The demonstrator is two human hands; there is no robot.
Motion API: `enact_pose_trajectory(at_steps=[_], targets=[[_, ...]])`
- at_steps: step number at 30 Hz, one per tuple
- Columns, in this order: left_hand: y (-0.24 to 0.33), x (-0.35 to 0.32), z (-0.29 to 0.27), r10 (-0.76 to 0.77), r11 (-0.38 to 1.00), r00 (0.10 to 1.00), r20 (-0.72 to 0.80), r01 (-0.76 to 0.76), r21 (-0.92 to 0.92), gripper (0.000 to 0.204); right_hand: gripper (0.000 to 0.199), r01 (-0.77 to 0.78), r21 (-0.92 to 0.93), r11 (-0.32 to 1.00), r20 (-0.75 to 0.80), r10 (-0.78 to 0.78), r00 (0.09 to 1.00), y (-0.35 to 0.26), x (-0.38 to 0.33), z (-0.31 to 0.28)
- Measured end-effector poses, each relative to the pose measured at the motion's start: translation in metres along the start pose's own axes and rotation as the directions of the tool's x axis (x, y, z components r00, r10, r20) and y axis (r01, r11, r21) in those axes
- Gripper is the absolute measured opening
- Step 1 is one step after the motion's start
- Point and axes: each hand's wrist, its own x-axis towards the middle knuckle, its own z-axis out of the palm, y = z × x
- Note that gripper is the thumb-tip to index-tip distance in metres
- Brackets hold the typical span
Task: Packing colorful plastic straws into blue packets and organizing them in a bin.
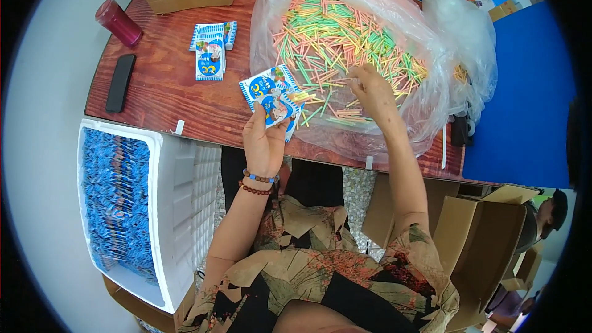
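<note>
Two hands: our left hand [264, 139] grips blue packets [271, 95], while our right hand [370, 89], fingers pinching, sits on sticks [333, 43] lying rightward

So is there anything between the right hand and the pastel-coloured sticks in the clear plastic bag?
Nothing visible: the right hand reaches through the clear plastic bag's open mouth, fingertips already on the pastel-coloured sticks.

Blue-white packets [271, 95], pastel sticks [336, 40]
</note>
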Motion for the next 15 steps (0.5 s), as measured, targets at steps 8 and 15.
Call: enact_pose_trajectory(at_steps=[8,15], targets=[[0.001,0.0,-0.003,-0.051,0.997,0.999,-0.01,0.05,-0.063,0.028,0.01,0.184,-0.092,0.979,0.119,-0.173,0.978,0.028,0.009,0.008],[0.002,0.002,-0.011,-0.043,0.988,0.996,0.081,0.054,-0.142,0.028,0.013,0.013,0.433,0.901,-0.013,-0.008,1.0,0.002,0.001,-0.011]])
